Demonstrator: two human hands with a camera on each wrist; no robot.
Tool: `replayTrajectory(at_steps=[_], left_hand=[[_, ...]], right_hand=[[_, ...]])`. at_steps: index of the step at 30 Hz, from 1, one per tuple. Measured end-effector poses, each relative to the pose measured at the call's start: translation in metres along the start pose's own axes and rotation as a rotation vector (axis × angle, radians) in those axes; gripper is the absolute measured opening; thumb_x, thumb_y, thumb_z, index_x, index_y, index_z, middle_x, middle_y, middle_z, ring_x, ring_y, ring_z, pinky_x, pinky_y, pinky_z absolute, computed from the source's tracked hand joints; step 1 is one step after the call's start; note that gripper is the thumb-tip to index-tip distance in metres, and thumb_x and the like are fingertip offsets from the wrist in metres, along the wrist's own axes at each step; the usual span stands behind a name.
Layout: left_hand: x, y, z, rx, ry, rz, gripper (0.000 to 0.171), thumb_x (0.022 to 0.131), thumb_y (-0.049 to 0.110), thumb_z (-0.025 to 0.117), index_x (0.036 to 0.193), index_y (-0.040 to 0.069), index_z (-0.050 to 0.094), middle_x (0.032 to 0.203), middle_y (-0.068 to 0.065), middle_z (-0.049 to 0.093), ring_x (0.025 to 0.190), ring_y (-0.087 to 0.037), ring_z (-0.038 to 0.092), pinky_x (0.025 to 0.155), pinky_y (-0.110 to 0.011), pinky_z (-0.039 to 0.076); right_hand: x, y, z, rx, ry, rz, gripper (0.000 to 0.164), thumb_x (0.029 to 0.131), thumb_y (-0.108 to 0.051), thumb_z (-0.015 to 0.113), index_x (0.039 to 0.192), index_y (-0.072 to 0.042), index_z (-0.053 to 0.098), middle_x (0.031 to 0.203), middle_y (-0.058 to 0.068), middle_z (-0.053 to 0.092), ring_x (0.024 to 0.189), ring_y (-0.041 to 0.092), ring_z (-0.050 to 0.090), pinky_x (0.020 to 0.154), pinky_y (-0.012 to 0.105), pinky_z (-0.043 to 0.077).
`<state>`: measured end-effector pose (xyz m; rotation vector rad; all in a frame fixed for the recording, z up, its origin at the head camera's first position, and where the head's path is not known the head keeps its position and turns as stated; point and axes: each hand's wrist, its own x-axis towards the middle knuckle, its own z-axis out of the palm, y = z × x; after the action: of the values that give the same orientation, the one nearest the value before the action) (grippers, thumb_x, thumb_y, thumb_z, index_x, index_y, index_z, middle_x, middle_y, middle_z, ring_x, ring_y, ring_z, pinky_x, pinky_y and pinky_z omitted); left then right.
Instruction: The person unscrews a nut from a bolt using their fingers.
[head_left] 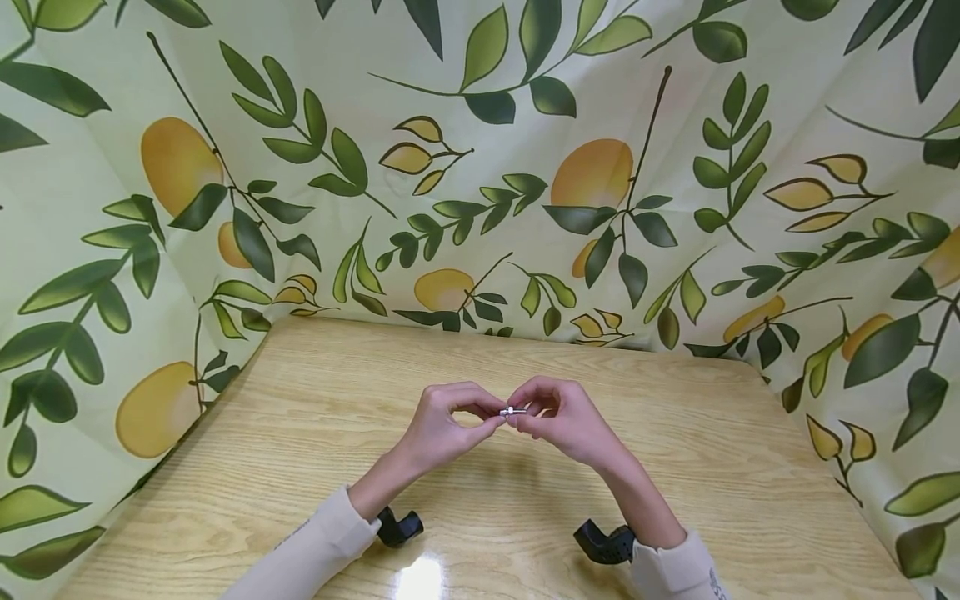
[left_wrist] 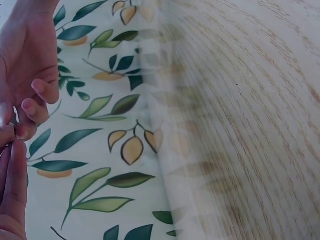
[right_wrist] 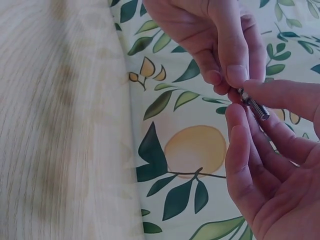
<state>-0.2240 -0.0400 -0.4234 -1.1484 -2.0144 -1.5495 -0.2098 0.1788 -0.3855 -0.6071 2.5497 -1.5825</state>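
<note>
A small silver threaded bolt (head_left: pixel 513 411) with a wider nut-like part on it is held between the two hands above the table. My left hand (head_left: pixel 444 423) pinches its left end between thumb and fingertips. From the other side, my right hand (head_left: pixel 567 422) has thumb and index finger closed on it near the wider part. In the right wrist view the bolt's threaded shank (right_wrist: pixel 258 109) points toward the right palm, while its other end is hidden by fingertips. The left wrist view shows only a sliver of metal among the fingers.
Beneath the hands lies a light wood-grain table (head_left: pixel 322 450). A leaf-and-fruit patterned cloth (head_left: pixel 495 208) hangs behind it and on both sides. Black wrist mounts (head_left: pixel 603 542) sit at both cuffs, low over the tabletop. Light glares off the near table edge.
</note>
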Motion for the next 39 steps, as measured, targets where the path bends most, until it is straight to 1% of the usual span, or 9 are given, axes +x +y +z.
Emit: replayTrajectory(at_steps=[4,10,14,19,23,26,29,33,39], left_hand=[[0.0001,0.0005,0.0001,0.001,-0.002,-0.004,0.015,0.084,-0.003,0.081,0.096,0.006,0.08,0.09,-0.006,0.079,0.078,-0.009,0.075,0.074,-0.024,0.066],[-0.0004,0.0005,0.0001,0.003,0.008,0.011,0.015,0.084,-0.004,0.08,0.095,0.006,0.08,0.089,-0.007,0.079,0.077,-0.01,0.075,0.073,-0.024,0.066],[-0.001,-0.0002,0.0005,-0.005,0.016,0.017,0.016,0.084,-0.005,0.08,0.095,0.006,0.08,0.089,-0.007,0.079,0.076,-0.012,0.075,0.073,-0.025,0.066],[-0.0015,-0.0009,0.0012,-0.016,0.019,0.035,0.018,0.082,-0.006,0.081,0.095,0.006,0.08,0.088,-0.008,0.079,0.075,-0.013,0.075,0.072,-0.025,0.066],[-0.001,0.0005,0.0009,-0.013,0.021,0.042,0.017,0.083,-0.005,0.08,0.096,0.007,0.08,0.088,-0.007,0.079,0.075,-0.013,0.075,0.073,-0.025,0.066],[-0.0007,0.0015,0.0007,-0.014,0.02,0.037,0.016,0.084,-0.005,0.08,0.095,0.007,0.08,0.088,-0.007,0.079,0.076,-0.013,0.075,0.073,-0.025,0.066],[-0.001,0.0011,0.0008,-0.019,0.02,0.033,0.016,0.084,-0.005,0.08,0.095,0.006,0.08,0.088,-0.009,0.079,0.075,-0.014,0.075,0.073,-0.025,0.066],[-0.0017,0.0,0.0014,-0.017,0.021,0.039,0.015,0.084,-0.005,0.08,0.096,0.005,0.079,0.088,-0.011,0.079,0.075,-0.013,0.075,0.073,-0.025,0.066],[-0.0007,0.0022,0.001,-0.006,0.023,0.023,0.014,0.084,-0.003,0.08,0.095,0.006,0.079,0.089,-0.007,0.079,0.077,-0.011,0.075,0.073,-0.024,0.066]], right_hand=[[0.0009,0.0015,-0.0007,0.0,-0.005,0.018,0.024,0.088,-0.016,0.081,0.106,-0.003,0.072,0.1,0.012,0.073,0.078,0.018,0.068,0.062,0.026,0.058],[0.002,0.0039,-0.0012,0.019,-0.074,0.047,0.023,0.099,-0.024,0.069,0.106,-0.002,0.074,0.093,0.016,0.075,0.076,0.028,0.071,0.063,0.031,0.062],[0.0013,0.0032,-0.0001,0.017,-0.056,0.036,0.018,0.096,-0.019,0.073,0.105,-0.003,0.073,0.088,0.011,0.073,0.076,0.027,0.07,0.062,0.029,0.061],[0.0004,0.0021,-0.0002,0.01,-0.025,0.049,0.022,0.089,-0.017,0.079,0.105,-0.004,0.074,0.094,0.009,0.074,0.076,0.02,0.069,0.061,0.033,0.062],[0.0001,0.0022,-0.0017,0.005,-0.053,0.057,0.02,0.094,-0.022,0.075,0.105,-0.005,0.075,0.095,0.012,0.075,0.074,0.021,0.07,0.061,0.037,0.063],[-0.0003,0.0023,-0.0019,0.016,-0.076,0.045,0.019,0.098,-0.022,0.071,0.104,-0.005,0.075,0.092,0.012,0.074,0.073,0.025,0.071,0.061,0.035,0.063],[-0.0003,0.0019,-0.0008,0.025,-0.066,0.036,0.017,0.095,-0.02,0.074,0.105,-0.006,0.075,0.09,0.008,0.074,0.074,0.027,0.071,0.061,0.033,0.063],[-0.0003,0.0015,0.0002,0.028,-0.041,0.037,0.021,0.09,-0.017,0.078,0.106,-0.005,0.073,0.089,0.007,0.073,0.075,0.029,0.07,0.061,0.032,0.062],[-0.0002,0.0002,-0.002,0.034,-0.057,0.036,0.02,0.097,-0.022,0.073,0.107,-0.006,0.074,0.091,0.009,0.075,0.078,0.039,0.071,0.062,0.035,0.063]])
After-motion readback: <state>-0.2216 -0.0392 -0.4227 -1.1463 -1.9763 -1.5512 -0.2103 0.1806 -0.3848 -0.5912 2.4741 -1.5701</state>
